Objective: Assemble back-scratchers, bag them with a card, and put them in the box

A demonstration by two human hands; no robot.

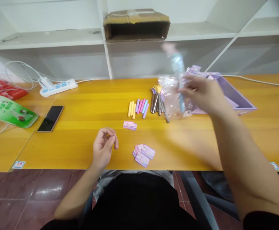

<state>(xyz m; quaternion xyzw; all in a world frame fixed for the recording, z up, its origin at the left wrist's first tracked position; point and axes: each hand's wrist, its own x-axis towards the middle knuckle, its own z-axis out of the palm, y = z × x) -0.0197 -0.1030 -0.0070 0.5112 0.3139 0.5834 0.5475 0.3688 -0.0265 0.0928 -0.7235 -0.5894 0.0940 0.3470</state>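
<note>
Over the clear plastic bag [168, 83], beside the purple box [237, 88], the right hand [203, 94] grasps a slender, motion-blurred blue-and-pink item [177, 64], tilted slightly. The left hand [104, 147] is loosely curled, its grip released, near the pile of small cards [143, 156]; coloured sticks [140, 106] and silvery rods [159, 105] lie beyond on the table [81, 150].

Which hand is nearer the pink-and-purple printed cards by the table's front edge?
Left. The left hand is just left of the cards; the right hand is farther off, beyond them to the right.
</note>
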